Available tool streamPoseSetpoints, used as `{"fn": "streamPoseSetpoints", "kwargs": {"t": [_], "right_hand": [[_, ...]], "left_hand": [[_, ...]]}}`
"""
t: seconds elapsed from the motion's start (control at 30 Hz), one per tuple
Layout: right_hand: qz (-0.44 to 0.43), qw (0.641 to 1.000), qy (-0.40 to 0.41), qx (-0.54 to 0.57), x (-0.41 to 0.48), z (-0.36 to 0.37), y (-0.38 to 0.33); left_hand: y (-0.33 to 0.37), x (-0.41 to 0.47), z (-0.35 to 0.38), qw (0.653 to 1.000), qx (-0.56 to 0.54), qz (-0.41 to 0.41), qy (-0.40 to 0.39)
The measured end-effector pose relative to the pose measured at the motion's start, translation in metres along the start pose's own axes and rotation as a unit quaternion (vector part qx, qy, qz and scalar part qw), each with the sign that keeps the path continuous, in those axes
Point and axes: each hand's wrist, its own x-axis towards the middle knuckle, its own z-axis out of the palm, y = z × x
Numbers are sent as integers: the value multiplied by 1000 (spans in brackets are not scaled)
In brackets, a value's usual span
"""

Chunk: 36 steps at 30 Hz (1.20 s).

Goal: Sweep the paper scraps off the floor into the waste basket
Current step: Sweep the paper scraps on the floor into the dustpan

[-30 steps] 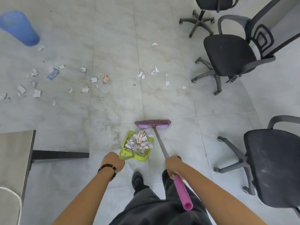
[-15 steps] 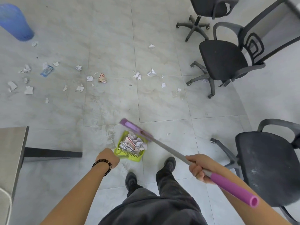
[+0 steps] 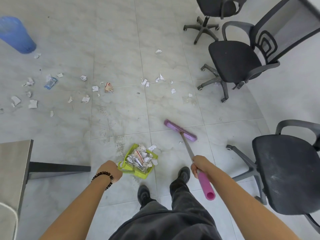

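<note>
Cleaning up: a person in dark trousers (image 3: 173,215) stands on a grey tiled floor (image 3: 117,45) with both hands busy. The right hand (image 3: 199,164) has its grip wrapped round the broom (image 3: 187,148) where the pink sleeve meets the grey shaft. The left hand (image 3: 110,171), grip closed, holds the handle of a lime-green dustpan (image 3: 129,155) just ahead of the feet. The pan is heaped with paper scraps (image 3: 140,158), its open mouth turned away and to the right. The broom's long axis runs from the pink end by the right leg forward and slightly left to the purple broom head (image 3: 180,130). The head lies crosswise on the tile, right of the pan and apart from it. Beyond, loose scraps (image 3: 32,103) dot the floor, thickest toward the blue waste basket (image 3: 16,34) at far left. Black office chairs (image 3: 232,61) stand at right, and a grey tabletop (image 3: 13,161) edges in at left.
</note>
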Motion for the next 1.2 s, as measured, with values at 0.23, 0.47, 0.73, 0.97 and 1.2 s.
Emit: {"fn": "streamPoseSetpoints", "kwargs": {"t": [0.23, 0.47, 0.73, 0.97, 1.2], "right_hand": [[115, 989, -96, 7, -25, 9, 25], [126, 968, -190, 110, -49, -15, 14], [33, 992, -120, -15, -61, 30, -13], [-60, 994, -37, -87, -32, 63, -17], [-115, 971, -21, -206, -12, 78, -13]], "left_hand": [[-9, 3, 11, 1000, -13, -13, 2], [-11, 2, 5, 1000, -20, -6, 8], [-22, 3, 5, 999, -29, -16, 14], [-22, 1, 4, 999, -29, -16, 12], [-31, -3, 9, 999, -35, -26, 1]]}}
